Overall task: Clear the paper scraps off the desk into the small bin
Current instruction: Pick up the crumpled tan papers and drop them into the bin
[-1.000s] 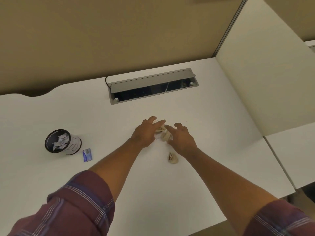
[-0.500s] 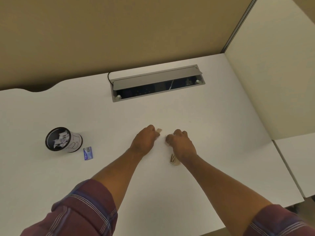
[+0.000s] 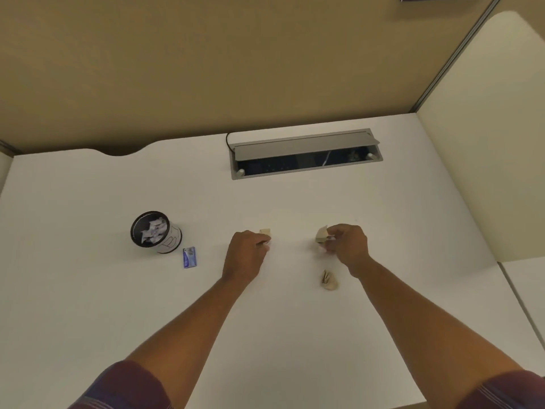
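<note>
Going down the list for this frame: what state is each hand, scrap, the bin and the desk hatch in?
Left hand: shut on a tan scrap.
Right hand: shut on a second scrap.
Third scrap: loose on the desk, crumpled.
Bin: upright, paper inside.
Cable hatch: lid open.
Blue card: flat beside bin.

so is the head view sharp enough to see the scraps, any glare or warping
Head view: warm, even light, no glare on the desk, shadows faint. Wide-angle warping bends the partition edges. Slightly soft: the scraps in the left hand and right hand and the loose scrap show only as tan lumps.
</note>
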